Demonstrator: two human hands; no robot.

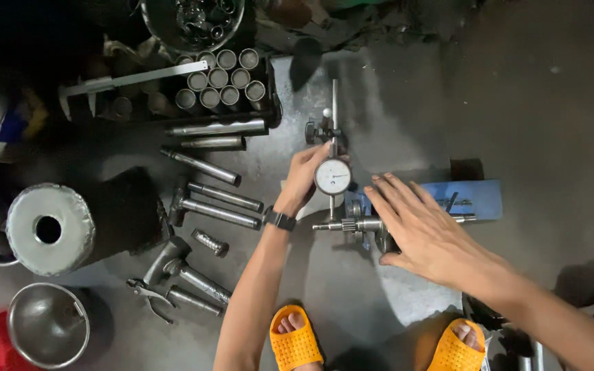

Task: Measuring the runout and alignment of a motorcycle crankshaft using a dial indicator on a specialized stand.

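Your left hand (305, 177) is at the centre of the frame with its fingers closed around the dial gauge (333, 176), steadying it on its thin upright stand rod (334, 103). Your right hand (429, 233) lies open and flat, fingers spread, pressing on the geared steel shaft (352, 224) that runs crosswise just below the gauge, partly over a blue block (479, 198). It grips nothing; it only rests on top.

This looks like a runout check in its setting-up stage: gauge being positioned against the shaft. The next move would call for a steady left hand and a slow, even roll of the shaft under your right palm.

All of this sits on a dark, stained concrete floor (551, 124); your feet in orange sandals (295, 340) show at the bottom. At left lie loose steel pins (220, 214), pliers (151, 294) and a thick hollow cylinder (49, 229). At upper left are a caliper (132, 80) and a tray of short tubes (223, 81); a steel bowl (48, 324) sits lower left.
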